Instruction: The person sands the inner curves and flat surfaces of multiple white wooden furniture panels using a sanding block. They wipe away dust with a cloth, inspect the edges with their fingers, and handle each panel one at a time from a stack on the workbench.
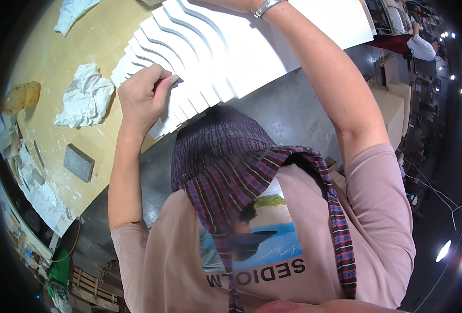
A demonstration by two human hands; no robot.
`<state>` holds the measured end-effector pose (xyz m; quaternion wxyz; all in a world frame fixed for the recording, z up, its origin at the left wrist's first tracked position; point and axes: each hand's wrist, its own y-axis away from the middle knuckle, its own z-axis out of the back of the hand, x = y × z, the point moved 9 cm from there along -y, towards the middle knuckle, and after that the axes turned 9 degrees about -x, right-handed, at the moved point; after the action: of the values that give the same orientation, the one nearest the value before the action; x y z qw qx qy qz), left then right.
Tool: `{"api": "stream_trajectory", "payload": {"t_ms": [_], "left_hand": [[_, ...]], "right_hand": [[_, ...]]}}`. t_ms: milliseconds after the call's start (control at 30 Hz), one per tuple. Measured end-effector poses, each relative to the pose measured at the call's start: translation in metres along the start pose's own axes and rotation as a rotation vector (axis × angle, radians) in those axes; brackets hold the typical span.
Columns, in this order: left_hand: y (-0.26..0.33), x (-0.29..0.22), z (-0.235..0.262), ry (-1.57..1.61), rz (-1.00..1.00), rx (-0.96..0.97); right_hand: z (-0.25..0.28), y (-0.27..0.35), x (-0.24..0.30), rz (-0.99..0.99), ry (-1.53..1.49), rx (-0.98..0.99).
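A fanned stack of white boards point(252, 47) with curved, stepped edges lies across the table in front of me. My left hand point(143, 94) is closed in a pinch over the stepped edges at the stack's left side. Its thumb presses against the curled forefinger, and a small dark bit shows by the thumb tip; I cannot make out what it is. At the far side, my right hand point(228, 4) rests over the white boards, a silver bracelet on its wrist. The picture's upper edge cuts off its fingers.
On the wooden table point(43, 141) lie a crumpled white cloth point(86, 96), another white cloth point(73, 14), a yellowish bottle point(22, 97) and a grey block point(78, 163). Brown boxes point(391, 109) stand at right. Another person point(421, 48) is farther off.
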<state>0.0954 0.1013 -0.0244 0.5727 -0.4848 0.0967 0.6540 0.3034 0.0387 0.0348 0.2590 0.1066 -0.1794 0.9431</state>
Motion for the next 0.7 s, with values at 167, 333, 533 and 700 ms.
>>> {"api": "stream_trajectory", "payload": {"t_ms": [167, 333, 533, 700], "left_hand": [[-0.006, -0.004, 0.001, -0.020, -0.037, -0.058], [0.002, 0.000, -0.004, -0.037, -0.069, 0.055], [-0.002, 0.006, -0.002, 0.043, 0.034, -0.062], [0.002, 0.000, -0.004, 0.041, -0.039, 0.000]], "right_hand": [[0.002, 0.001, 0.000, -0.020, -0.041, -0.011], [0.000, 0.003, 0.000, -0.028, -0.002, 0.033], [-0.001, 0.001, 0.001, -0.007, 0.002, 0.001], [0.001, 0.001, -0.001, -0.008, 0.001, -0.007]]}}
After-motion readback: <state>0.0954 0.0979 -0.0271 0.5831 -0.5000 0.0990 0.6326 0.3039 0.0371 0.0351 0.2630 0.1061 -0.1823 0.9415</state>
